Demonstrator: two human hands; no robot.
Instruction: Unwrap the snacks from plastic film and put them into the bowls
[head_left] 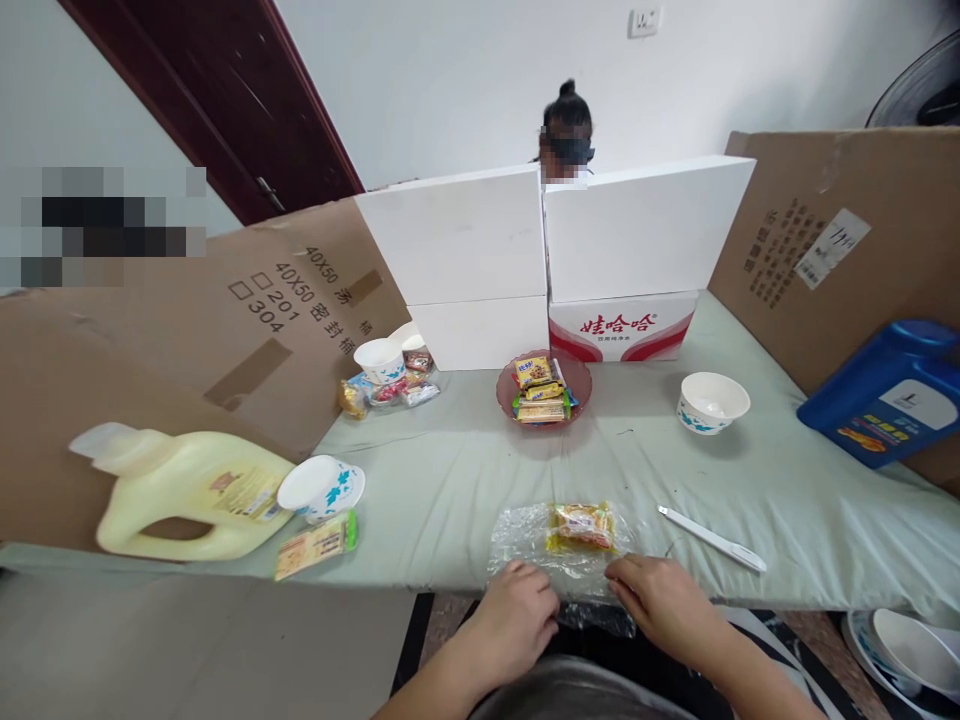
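Note:
A sheet of clear plastic wrap (517,535) lies crinkled at the table's front edge, part of it hanging over. On it rests a snack in a shiny yellow wrapper (581,527). My left hand (517,612) is closed on the wrap's near left part, its fingers curled. At the near right part, my right hand (660,595) pinches the wrap, just in front of the snack. Neither hand touches the snack. To the right lies a white utility knife (712,539) with its handle toward me.
A pink bowl (581,400) of snacks stands mid-table. Paper cups (712,402) sit right and left. A yellow jug (195,500) and a flat snack packet (316,547) lie left, a blue bottle (885,400) right. White boxes (480,240) and cardboard wall the back; a person (568,130) is behind.

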